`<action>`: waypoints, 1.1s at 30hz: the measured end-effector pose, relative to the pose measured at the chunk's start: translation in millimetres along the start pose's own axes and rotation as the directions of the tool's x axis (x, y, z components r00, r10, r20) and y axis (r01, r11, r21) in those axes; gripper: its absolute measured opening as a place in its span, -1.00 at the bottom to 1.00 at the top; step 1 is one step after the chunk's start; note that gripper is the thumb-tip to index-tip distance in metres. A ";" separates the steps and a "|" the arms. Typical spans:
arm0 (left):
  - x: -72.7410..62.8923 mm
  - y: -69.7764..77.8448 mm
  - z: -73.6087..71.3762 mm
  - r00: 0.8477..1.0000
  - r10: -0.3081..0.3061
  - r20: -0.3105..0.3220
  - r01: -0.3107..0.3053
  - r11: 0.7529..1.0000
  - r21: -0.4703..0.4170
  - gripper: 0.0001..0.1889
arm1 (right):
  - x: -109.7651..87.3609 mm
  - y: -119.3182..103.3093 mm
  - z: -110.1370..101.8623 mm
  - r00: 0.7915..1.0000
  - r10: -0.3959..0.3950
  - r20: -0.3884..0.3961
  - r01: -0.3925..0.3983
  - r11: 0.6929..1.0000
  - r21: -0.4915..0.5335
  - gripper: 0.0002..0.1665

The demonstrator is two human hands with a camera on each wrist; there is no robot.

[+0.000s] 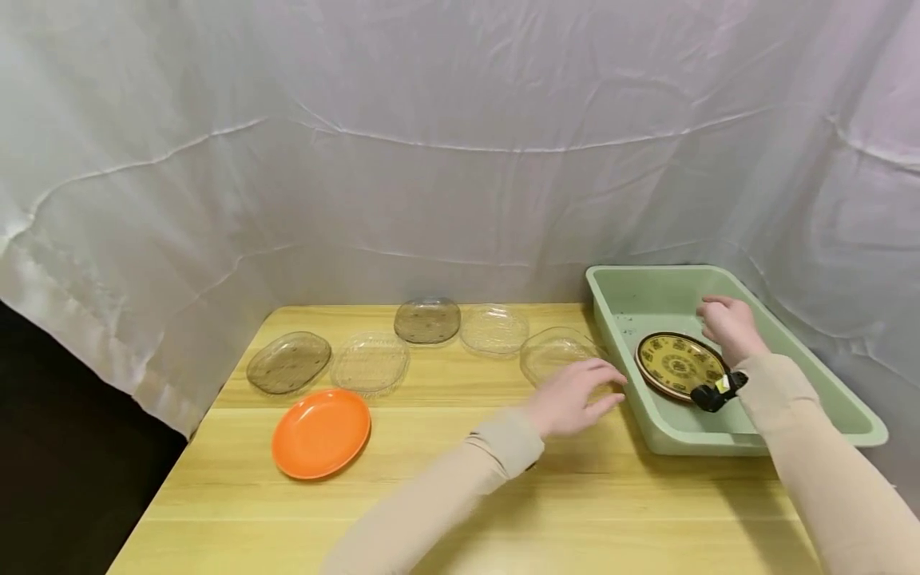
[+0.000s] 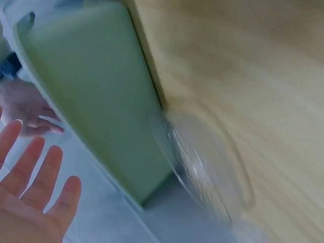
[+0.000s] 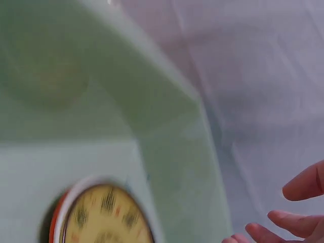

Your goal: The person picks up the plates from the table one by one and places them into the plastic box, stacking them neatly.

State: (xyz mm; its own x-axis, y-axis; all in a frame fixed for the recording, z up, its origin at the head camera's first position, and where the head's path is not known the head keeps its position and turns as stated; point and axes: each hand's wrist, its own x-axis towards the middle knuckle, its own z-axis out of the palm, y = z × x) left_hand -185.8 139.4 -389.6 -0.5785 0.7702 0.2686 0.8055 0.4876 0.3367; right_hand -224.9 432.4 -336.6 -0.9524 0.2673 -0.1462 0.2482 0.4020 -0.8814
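**Both hands loose around the green tub, plates all over the table**

So the left hand [image 1: 575, 397] is just in front of the clear scalloped plate [image 1: 555, 351] near the tub's left wall. Its fingers are spread and relaxed, gripping nothing, and the left wrist view shows them apart from that plate. The right hand [image 1: 729, 326] is up over the right side of the green tub [image 1: 772, 445], fingers loosely bent, also with nothing in them.

Tub's at the back right corner of the wooden table [image 1: 460, 487]. The patterned plate [image 1: 679, 365], yellow with a dark rim, lies inside it by the left wall; the right wrist view shows an orange-red edge peeking out under it.

The other 4 glass plates: a smoky brown plate [image 1: 427, 321] and a clear round plate [image 1: 494, 330] side by side at the table's back edge, then a brown oval plate [image 1: 289, 363] by the left edge with a ribbed clear plate [image 1: 370, 363] just right of it. The orange plate [image 1: 321, 435] is in front of those last 2, near the left edge. Pale curtain [image 1: 460, 200] behind everything.
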 end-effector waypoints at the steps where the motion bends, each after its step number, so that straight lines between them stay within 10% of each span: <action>1: -3.1 -5.2 -4.6 1.000 -0.013 -0.014 0.013 1.000 -0.005 -0.61 | -2.4 -6.6 5.7 1.000 -0.011 0.007 0.011 0.999 0.036 -0.21; 10: -48.3 -66.4 -47.8 0.977 -0.202 -0.075 0.197 0.978 -0.067 -0.60 | -30.9 -52.1 60.5 0.970 -0.229 0.085 0.222 0.971 0.090 -0.32; 15: -82.7 -101.0 -73.3 0.952 -0.278 -0.132 0.265 0.959 -0.104 -0.63 | -57.3 -73.6 96.4 0.930 -0.361 0.068 0.328 0.898 0.293 -0.61; 20: -118.6 -132.9 -90.9 0.913 -0.369 -0.174 0.359 0.929 -0.087 -0.66 | -81.1 -86.5 133.2 0.889 -0.447 0.100 0.366 0.824 0.433 -0.61; 33: -208.7 -186.2 -125.5 0.790 -0.596 -0.141 0.596 0.802 -0.047 -0.60 | -106.5 -84.2 234.2 0.879 -0.426 0.215 0.261 0.806 0.531 -0.48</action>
State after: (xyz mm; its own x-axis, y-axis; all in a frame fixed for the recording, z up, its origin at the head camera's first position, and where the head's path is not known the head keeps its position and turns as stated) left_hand -231.2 -163.7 -395.2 -0.9555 0.2600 0.1392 0.2949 0.8306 0.4724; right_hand -185.7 165.1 -352.1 -0.9808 -0.1247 0.1502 -0.1421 -0.0716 -0.9873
